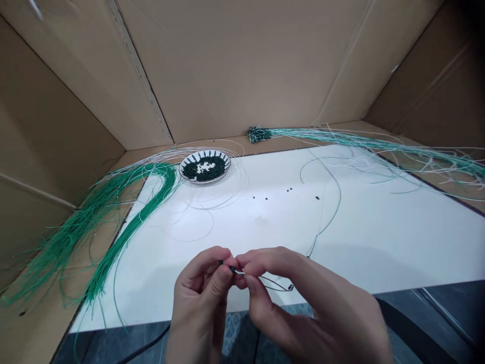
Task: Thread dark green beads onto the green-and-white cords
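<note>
Left hand and right hand have both grips closed, pinching a thin wire with a dark bead over the white board's near edge; plate of dark beads far left stays well filled, green strand bundle left.

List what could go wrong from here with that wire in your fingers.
The small black piece pinched between the left hand and right hand is tiny and could slip free, like the loose black pieces on the white board. The thin wire looks fine enough to kink under finger pressure. Its trailing end might also tangle with the green wires.
</note>
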`<state>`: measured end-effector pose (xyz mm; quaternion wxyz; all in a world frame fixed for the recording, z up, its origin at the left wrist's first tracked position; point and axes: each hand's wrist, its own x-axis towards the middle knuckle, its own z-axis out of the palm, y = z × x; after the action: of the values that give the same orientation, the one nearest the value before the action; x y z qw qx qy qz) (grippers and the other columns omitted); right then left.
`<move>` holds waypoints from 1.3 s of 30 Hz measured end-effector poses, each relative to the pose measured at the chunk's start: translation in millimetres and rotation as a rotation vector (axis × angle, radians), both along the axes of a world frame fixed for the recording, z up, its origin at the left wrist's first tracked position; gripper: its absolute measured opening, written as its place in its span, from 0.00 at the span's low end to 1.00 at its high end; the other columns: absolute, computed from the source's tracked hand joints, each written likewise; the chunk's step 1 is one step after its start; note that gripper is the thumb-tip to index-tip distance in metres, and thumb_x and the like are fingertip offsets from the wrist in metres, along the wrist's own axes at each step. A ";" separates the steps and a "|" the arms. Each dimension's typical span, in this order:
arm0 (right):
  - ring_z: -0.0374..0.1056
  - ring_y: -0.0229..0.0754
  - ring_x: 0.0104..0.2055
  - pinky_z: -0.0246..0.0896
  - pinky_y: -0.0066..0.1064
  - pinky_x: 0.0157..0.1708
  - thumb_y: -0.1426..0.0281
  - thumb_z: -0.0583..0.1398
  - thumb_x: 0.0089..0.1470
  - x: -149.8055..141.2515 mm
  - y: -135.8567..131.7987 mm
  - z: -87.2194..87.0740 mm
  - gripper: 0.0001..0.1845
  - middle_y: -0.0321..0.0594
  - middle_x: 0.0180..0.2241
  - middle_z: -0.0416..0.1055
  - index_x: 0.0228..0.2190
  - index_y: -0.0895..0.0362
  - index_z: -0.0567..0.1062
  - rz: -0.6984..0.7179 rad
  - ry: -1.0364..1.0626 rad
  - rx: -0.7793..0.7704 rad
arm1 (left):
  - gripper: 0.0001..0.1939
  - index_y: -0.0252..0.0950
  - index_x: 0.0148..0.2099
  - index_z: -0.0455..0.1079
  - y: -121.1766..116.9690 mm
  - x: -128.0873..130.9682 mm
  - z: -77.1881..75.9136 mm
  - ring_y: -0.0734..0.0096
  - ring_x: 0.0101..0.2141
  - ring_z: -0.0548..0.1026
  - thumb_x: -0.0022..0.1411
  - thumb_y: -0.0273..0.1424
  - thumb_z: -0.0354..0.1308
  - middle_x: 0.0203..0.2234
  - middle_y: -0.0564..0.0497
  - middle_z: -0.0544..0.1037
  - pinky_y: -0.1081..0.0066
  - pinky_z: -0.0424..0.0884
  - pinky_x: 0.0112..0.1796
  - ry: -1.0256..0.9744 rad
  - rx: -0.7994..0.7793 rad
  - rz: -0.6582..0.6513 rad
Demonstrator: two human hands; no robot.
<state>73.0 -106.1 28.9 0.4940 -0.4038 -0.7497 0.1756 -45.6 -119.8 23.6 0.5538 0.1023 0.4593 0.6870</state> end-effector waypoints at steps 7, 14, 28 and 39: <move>0.80 0.32 0.28 0.74 0.15 0.36 0.77 0.60 0.57 -0.1 2.1 2.3 0.09 0.23 0.31 0.83 0.35 0.50 0.73 0.005 -0.040 0.034 | 0.17 0.42 0.24 0.83 -0.8 3.6 4.0 0.80 0.18 0.78 0.29 0.35 0.83 0.17 0.57 0.83 0.85 0.75 0.26 0.015 0.021 0.013; 0.79 0.32 0.26 0.75 0.16 0.36 0.78 0.58 0.56 -1.5 1.0 3.3 0.10 0.25 0.30 0.82 0.36 0.50 0.72 0.007 -0.005 0.039 | 0.17 0.40 0.26 0.82 -4.5 -4.1 -2.2 0.72 0.20 0.78 0.33 0.40 0.82 0.19 0.53 0.83 0.75 0.78 0.27 0.187 0.014 -0.013; 0.80 0.33 0.27 0.74 0.18 0.31 0.73 0.60 0.57 2.2 -1.2 2.0 0.08 0.19 0.29 0.81 0.36 0.47 0.71 -0.047 -0.089 0.000 | 0.15 0.41 0.23 0.82 -4.1 1.8 1.8 0.79 0.20 0.78 0.31 0.37 0.83 0.17 0.57 0.82 0.86 0.75 0.25 0.173 0.090 0.051; 0.78 0.29 0.28 0.71 0.14 0.33 0.76 0.59 0.53 1.8 -3.0 0.6 0.09 0.18 0.28 0.78 0.34 0.48 0.71 -0.060 -0.048 -0.027 | 0.04 0.49 0.32 0.85 -9.2 -15.7 -17.9 0.79 0.28 0.82 0.51 0.35 0.76 0.25 0.59 0.85 0.89 0.77 0.33 0.530 0.323 -0.035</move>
<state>74.8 -109.1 29.5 0.4757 -0.4369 -0.7462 0.1610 -61.3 -129.0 5.7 0.4033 0.3723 0.4708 0.6907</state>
